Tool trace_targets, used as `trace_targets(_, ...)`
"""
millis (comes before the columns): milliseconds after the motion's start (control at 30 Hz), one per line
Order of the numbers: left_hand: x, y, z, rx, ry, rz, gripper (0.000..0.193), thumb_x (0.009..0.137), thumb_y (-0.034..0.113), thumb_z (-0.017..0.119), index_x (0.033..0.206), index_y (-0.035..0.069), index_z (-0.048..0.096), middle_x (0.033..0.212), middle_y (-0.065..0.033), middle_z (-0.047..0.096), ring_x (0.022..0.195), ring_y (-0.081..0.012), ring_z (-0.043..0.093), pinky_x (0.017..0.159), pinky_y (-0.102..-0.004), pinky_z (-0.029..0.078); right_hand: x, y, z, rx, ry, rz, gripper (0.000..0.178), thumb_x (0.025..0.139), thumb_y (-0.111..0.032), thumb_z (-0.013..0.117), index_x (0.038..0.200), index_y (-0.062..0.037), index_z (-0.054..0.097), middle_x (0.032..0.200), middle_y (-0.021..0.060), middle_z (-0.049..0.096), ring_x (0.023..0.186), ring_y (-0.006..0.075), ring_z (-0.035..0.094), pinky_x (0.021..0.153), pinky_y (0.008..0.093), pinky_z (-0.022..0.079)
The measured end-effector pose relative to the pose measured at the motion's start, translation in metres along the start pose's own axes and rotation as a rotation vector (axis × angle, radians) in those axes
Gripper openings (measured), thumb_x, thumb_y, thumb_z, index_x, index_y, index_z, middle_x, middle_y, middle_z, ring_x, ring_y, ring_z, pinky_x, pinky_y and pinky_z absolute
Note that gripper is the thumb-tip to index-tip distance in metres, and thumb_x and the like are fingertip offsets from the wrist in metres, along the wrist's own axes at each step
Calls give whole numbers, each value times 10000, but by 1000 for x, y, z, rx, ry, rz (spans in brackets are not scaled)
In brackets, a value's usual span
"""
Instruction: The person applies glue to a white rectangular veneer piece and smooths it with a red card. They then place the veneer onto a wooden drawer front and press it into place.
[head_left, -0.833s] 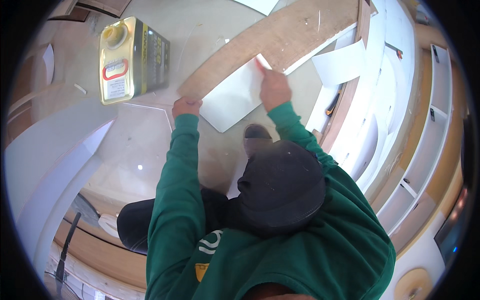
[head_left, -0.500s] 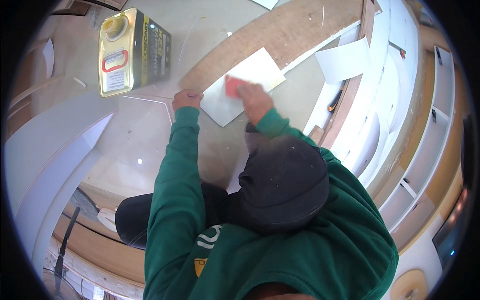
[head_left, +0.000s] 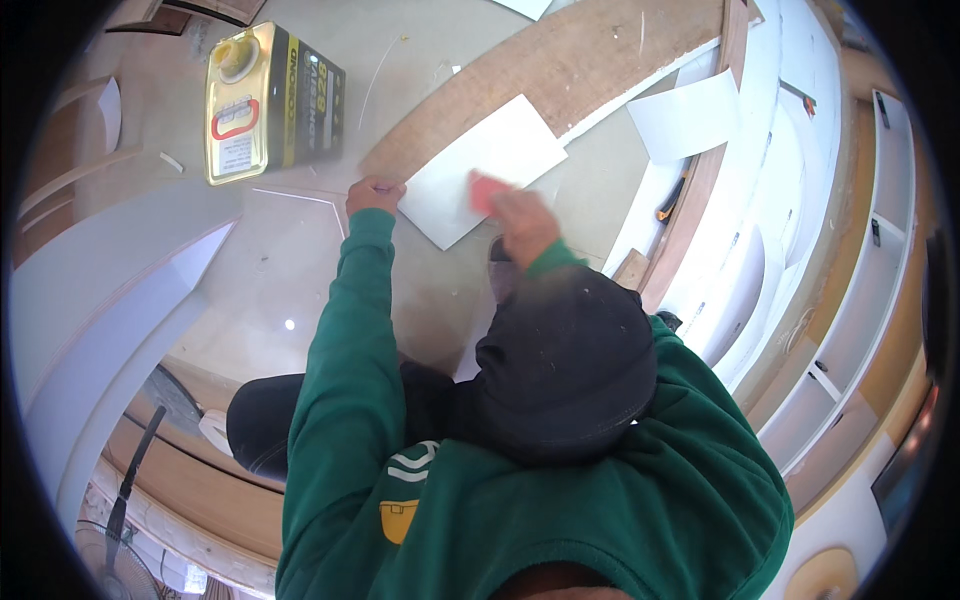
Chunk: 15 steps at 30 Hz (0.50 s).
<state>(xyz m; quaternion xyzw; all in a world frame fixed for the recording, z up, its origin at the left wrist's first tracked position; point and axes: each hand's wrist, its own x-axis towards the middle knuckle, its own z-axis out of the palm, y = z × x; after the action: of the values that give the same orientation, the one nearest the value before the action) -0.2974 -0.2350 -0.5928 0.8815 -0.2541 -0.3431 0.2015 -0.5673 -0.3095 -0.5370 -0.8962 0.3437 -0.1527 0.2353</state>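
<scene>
A white rectangular sheet lies at a slant, partly over a curved brown wooden board. At the sheet's left corner my left hand is closed, its fingers gripping the edge. My right hand is closed round a flat red spreader, blurred by motion, over the sheet's lower right part. Whether the spreader touches the sheet cannot be made out. To the upper left of my left hand stands a rectangular metal tin with a red handle and a yellow-smeared spout.
Another white sheet rests to the right, near a utility knife beside a wooden strip. A white panel with a bent edge stands at left. White shelving is at the far right, and a fan at lower left.
My right hand and the red spreader have moved right and slightly nearer, toward the sheet's lower right edge. My left hand stays at the left corner. The view has shifted slightly.
</scene>
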Motion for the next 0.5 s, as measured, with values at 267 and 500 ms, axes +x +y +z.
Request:
trace_targets(267,-4,-32,32,-23,49,11,295,817,231,681,1047,49,652,1027,-139,659,965,-319,625,889,-433,481,21,4,-57,511,3,-119,336,824,-40,622,1156,-83,655,939,119,666,850,289,625,738,377,494)
trace_targets(500,-27,22,6,-226,34,277,376,839,203,671,1189,74,628,1171,-205,607,1082,-352,583,961,-423,460,18,90,-97,1378,329,784,362,909,-223,632,1219,-47,566,1195,98,600,1071,210,588,833,395,489)
